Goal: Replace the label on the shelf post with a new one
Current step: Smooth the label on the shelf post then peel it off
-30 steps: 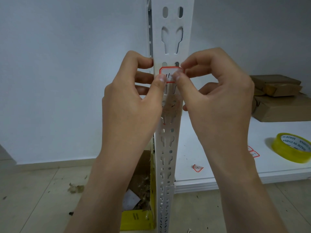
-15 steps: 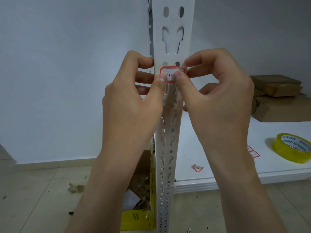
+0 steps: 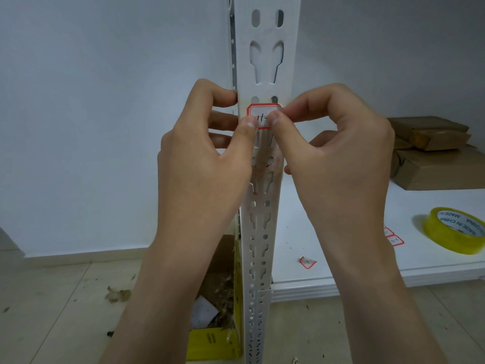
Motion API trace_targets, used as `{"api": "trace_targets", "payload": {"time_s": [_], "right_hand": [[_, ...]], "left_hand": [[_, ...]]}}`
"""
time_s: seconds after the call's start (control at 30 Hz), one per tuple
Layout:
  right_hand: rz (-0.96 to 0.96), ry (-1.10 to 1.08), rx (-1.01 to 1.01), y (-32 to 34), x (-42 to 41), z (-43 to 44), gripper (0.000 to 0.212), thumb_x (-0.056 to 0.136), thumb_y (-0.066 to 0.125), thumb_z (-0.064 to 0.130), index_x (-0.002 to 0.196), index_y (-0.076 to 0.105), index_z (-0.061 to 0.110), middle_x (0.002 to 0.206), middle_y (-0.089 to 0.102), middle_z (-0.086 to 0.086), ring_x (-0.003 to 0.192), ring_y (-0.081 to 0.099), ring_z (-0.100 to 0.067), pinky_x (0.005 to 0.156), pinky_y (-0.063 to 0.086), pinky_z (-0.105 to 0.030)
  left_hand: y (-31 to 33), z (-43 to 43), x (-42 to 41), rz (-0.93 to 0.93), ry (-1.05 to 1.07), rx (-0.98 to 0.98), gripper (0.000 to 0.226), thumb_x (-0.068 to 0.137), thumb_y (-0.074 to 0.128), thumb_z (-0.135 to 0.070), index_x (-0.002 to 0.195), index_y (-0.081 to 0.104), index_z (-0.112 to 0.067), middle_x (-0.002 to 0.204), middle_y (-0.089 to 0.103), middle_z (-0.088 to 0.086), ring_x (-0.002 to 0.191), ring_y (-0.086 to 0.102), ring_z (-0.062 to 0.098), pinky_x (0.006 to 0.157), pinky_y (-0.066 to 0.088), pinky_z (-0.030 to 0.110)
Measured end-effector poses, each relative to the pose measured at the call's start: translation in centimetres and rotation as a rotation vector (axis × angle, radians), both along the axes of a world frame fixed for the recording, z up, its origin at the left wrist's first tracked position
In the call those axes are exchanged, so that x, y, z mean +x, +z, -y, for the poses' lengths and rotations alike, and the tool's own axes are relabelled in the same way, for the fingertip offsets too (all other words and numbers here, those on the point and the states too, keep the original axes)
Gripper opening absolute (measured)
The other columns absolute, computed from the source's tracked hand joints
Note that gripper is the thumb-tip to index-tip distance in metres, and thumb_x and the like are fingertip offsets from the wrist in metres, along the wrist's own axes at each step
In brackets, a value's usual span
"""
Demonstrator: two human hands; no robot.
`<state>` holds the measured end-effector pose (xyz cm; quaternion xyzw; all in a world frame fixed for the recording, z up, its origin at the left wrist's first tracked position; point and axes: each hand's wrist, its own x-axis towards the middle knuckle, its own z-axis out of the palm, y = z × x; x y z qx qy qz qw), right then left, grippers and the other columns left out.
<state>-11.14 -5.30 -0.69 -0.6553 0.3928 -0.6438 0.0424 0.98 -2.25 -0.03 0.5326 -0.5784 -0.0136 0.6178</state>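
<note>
A white perforated shelf post (image 3: 265,61) runs up the middle of the view. A white label (image 3: 263,114) with a red border and black handwriting lies flat on the post's front. My left hand (image 3: 207,164) wraps the post from the left, thumb pressing the label's lower left corner. My right hand (image 3: 336,156) is at the right, thumb and forefinger pinched on the label's right edge. Below the label the post shows smudged residue (image 3: 265,166) between my hands.
A white shelf board (image 3: 328,232) to the right carries a yellow tape roll (image 3: 456,229), loose red-bordered labels (image 3: 307,262) and brown cardboard boxes (image 3: 435,153). An open box with a yellow side (image 3: 217,340), full of scraps, stands on the tiled floor left of the post.
My right forefinger has come down onto the label's right edge beside the thumb. The left hand and the label stay in place.
</note>
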Motion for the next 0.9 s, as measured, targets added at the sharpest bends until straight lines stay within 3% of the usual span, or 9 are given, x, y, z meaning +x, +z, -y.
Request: {"api": "trace_targets", "payload": {"time_s": [0.13,0.53,0.67,0.9], "right_hand": [[0.018,-0.005,0.006,-0.04,0.05,0.06,0.014,0.092,0.075,0.039,0.097,0.064,0.031,0.087,0.062,0.026,0.07,0.064,-0.003,0.068,0.062,-0.036],[0.02,-0.025,0.026,-0.04,0.18,-0.13,0.016,0.091,0.076,0.043,0.092,0.06,0.039,0.086,0.06,0.031,0.068,0.066,-0.004,0.067,0.063,-0.038],[0.032,-0.017,0.031,-0.04,0.11,-0.13,0.016,0.091,0.076,0.043,0.096,0.063,0.035,0.088,0.063,0.027,0.068,0.065,-0.004,0.068,0.064,-0.038],[0.028,-0.018,0.019,-0.03,0.14,-0.08,0.015,0.091,0.076,0.043,0.097,0.064,0.035,0.09,0.065,0.025,0.07,0.065,-0.003,0.067,0.063,-0.036]], "left_hand": [[-0.01,0.03,0.03,0.006,0.005,0.001,0.016,0.097,0.065,-0.039,0.107,0.052,-0.035,0.098,0.07,-0.019,0.085,0.07,-0.001,0.069,0.057,0.012],[-0.07,0.09,0.09,0.003,0.006,0.0,0.017,0.097,0.065,-0.037,0.109,0.054,-0.032,0.101,0.072,-0.015,0.086,0.071,0.004,0.073,0.06,0.021],[-0.09,0.06,0.07,0.003,0.003,0.009,0.017,0.097,0.065,-0.04,0.108,0.052,-0.036,0.094,0.068,-0.022,0.085,0.069,-0.004,0.067,0.055,0.008],[-0.05,-0.04,0.0,-0.013,-0.009,0.004,0.017,0.097,0.066,-0.038,0.108,0.053,-0.034,0.1,0.071,-0.016,0.084,0.07,0.001,0.066,0.054,0.008]]}}
